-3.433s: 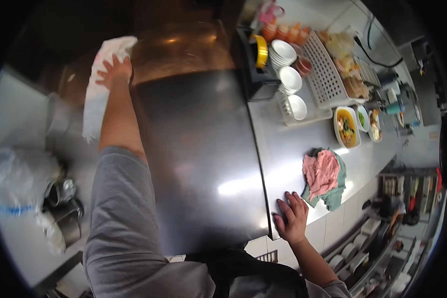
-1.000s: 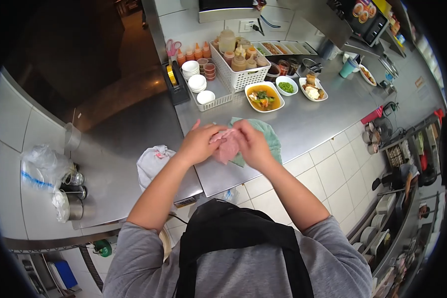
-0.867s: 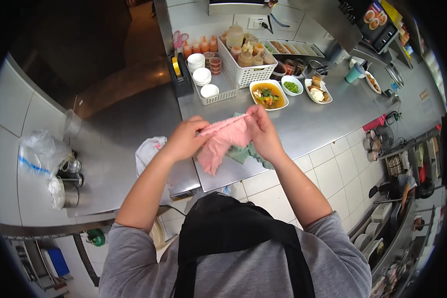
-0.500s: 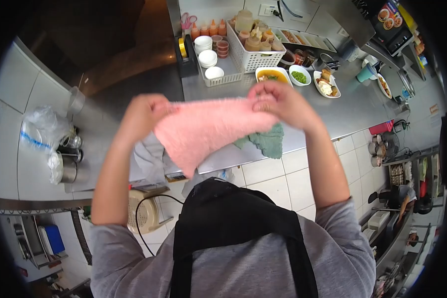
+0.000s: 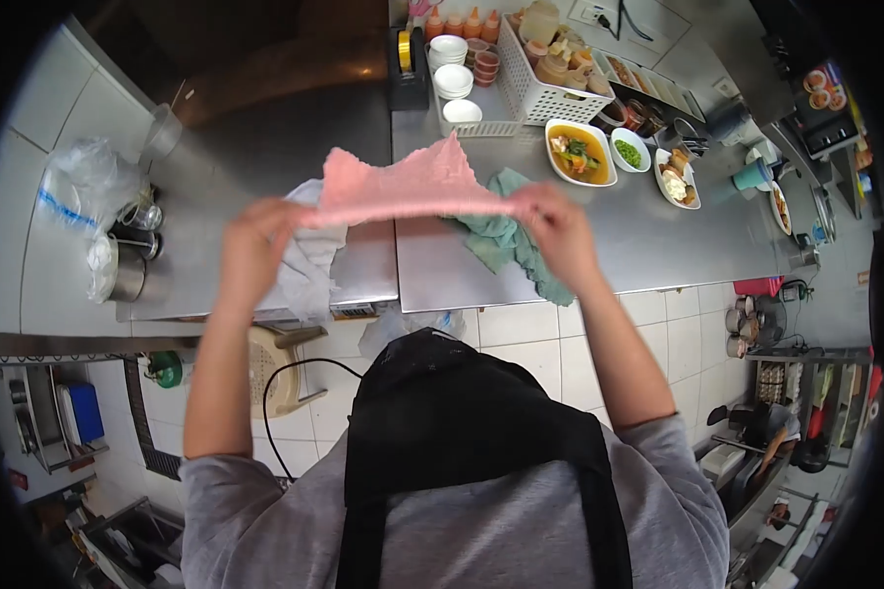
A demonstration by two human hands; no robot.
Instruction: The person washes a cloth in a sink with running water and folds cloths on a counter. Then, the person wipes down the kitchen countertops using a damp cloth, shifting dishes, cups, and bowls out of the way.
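Observation:
A pink cloth (image 5: pixel 398 187) is stretched between my two hands above the steel counter. My left hand (image 5: pixel 255 245) is closed on its left end, and my right hand (image 5: pixel 558 228) grips the right end. The edge nearest me is pulled almost straight, while the rest flares up and away from me. Below my left hand, a whitish-grey cloth (image 5: pixel 311 267) hangs over the counter's front edge. A green cloth (image 5: pixel 509 240) lies crumpled on the counter beside my right hand, partly behind the pink one.
At the back right stand a soup bowl (image 5: pixel 580 154), a bowl of chopped greens (image 5: pixel 631 149) and a plate of food (image 5: pixel 677 179). A white basket of bottles (image 5: pixel 558 98) and stacked white bowls (image 5: pixel 453 81) are behind. A plastic stool (image 5: pixel 270 368) is below left.
The pink cloth has swung from hanging down toward me to flaring away, its near edge now taut. Both hands still hold it. The view has shifted, showing more of the soup bowl.

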